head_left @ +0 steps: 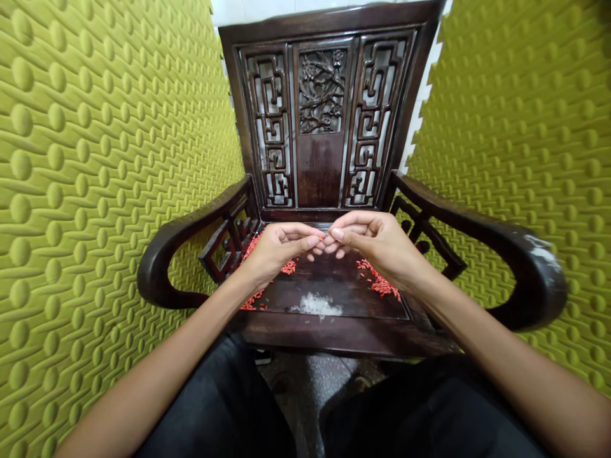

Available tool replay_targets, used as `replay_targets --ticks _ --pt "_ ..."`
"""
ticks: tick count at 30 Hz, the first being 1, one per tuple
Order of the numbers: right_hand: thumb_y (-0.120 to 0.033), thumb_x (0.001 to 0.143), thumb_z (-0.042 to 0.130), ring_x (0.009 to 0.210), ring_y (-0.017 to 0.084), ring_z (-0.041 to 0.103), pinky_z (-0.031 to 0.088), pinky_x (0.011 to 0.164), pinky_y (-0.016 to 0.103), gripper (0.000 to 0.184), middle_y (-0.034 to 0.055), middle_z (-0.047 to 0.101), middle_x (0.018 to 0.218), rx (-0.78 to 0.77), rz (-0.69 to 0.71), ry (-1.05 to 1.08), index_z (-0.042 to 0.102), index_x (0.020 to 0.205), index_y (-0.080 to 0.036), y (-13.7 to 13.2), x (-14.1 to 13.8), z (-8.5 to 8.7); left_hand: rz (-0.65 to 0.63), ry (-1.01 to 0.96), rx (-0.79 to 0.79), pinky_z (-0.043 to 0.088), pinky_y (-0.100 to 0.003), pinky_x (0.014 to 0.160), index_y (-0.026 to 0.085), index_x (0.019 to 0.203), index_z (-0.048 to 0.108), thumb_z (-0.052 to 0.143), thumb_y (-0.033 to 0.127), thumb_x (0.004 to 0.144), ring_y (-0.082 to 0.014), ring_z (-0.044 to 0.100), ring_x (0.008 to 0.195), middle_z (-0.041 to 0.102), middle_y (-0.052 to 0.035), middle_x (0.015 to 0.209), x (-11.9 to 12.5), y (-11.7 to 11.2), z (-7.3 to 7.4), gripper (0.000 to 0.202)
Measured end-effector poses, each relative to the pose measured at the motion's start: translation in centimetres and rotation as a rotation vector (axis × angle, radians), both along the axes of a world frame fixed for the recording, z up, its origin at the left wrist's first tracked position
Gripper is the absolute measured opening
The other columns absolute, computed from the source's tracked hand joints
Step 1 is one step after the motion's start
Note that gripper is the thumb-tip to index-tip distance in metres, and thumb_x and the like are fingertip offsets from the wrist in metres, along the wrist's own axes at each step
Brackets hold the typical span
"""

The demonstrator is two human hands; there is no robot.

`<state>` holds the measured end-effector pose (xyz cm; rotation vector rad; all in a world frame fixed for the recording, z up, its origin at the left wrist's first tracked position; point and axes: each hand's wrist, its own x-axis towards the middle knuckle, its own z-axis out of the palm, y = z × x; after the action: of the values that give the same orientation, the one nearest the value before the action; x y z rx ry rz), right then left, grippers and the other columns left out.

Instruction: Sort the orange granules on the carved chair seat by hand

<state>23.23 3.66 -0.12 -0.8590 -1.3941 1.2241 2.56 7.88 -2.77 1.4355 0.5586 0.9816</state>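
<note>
Above the seat of a dark wooden chair, my left hand and my right hand meet at the fingertips. The left thumb and forefinger are pinched on a small red piece, only a bit of which shows. My right thumb and forefinger are also pressed together, right beside it; what they hold is too small to make out. Beneath, small red pieces lie in a pile at the right and in another at the left, partly behind my left hand. Small clear pieces form a heap near the seat's front edge.
The chair's carved backrest rises behind my hands. Its curved left armrest and right armrest flank the seat. Textured yellow-green mats stand on the left and right. My dark-clothed knees are in front of the seat.
</note>
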Motion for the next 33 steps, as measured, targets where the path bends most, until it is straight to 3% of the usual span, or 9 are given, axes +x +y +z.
replay_targets --ticks 10,19,33 --pt "-0.050 0.077 0.086 0.064 0.015 0.070 0.062 0.063 0.029 0.035 0.0033 0.074 0.072 0.140 -0.082 -0.099 0.076 0.081 -0.017 -1.0 -0.7 0.7 0.048 -0.038 0.020 0.061 -0.028 0.075 0.014 0.096 0.075 0.090 0.031 0.075 -0.0184 0.077 0.083 0.080 -0.0068 0.091 0.6 -0.7 0.3 0.031" --pt "-0.048 0.080 0.085 0.062 0.014 0.070 0.061 0.059 0.027 0.033 0.0024 0.073 0.071 0.220 -0.126 -0.152 0.073 0.080 -0.017 -1.1 -0.9 0.6 0.036 -0.037 0.037 0.061 -0.029 0.075 0.013 0.088 0.072 0.090 0.031 0.075 -0.0184 0.077 0.083 0.080 -0.0073 0.088 0.5 -0.8 0.4 0.029" --pt "-0.035 0.086 0.081 0.076 0.017 0.073 0.058 0.069 0.030 0.018 0.0049 0.080 0.085 0.457 -0.244 -0.315 0.079 0.089 -0.017 -0.9 -0.5 -0.3 0.011 -0.106 -0.039 0.059 -0.024 0.070 0.010 0.085 0.074 0.088 0.029 0.079 -0.0131 0.072 0.073 0.078 -0.0060 0.079 0.7 -1.1 1.0 0.024"
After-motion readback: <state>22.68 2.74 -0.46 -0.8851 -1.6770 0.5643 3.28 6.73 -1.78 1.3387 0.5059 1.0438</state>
